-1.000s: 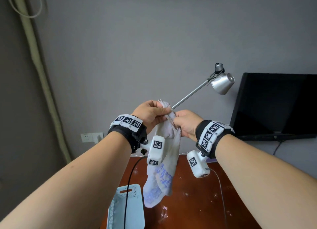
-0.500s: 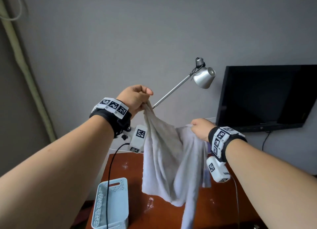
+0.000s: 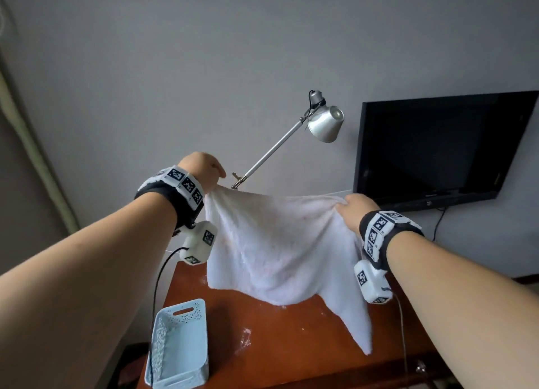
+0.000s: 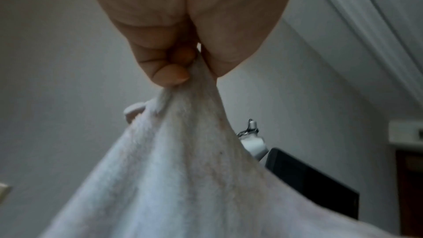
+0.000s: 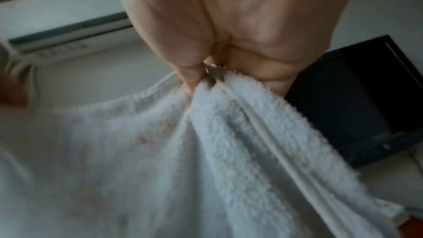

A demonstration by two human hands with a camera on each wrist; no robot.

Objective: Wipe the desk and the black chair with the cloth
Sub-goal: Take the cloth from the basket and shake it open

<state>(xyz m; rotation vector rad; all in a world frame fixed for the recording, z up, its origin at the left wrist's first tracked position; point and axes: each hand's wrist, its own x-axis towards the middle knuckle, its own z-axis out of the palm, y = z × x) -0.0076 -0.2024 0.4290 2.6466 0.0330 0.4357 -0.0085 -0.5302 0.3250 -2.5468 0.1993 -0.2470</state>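
Note:
A white terry cloth point(image 3: 280, 242) hangs spread in the air above the reddish-brown desk point(image 3: 285, 347). My left hand point(image 3: 204, 169) pinches its upper left corner, and the left wrist view shows the cloth point(image 4: 183, 160) bunched between thumb and fingers point(image 4: 171, 75). My right hand point(image 3: 354, 209) grips the upper right edge, with the cloth point(image 5: 228, 151) drawn into folds under the fingers point(image 5: 192, 75). The top edge is stretched between the hands, and a long corner droops toward the desk on the right. The black chair is not in view.
A pale blue plastic basket point(image 3: 180, 345) stands at the desk's front left corner. A silver desk lamp point(image 3: 323, 123) leans over the back of the desk. A black monitor point(image 3: 437, 152) hangs on the grey wall at right. White smears point(image 3: 245, 339) mark the desk top.
My hands have moved apart, the right one going right. The cloth, bunched between them a second ago, is now stretched out wide.

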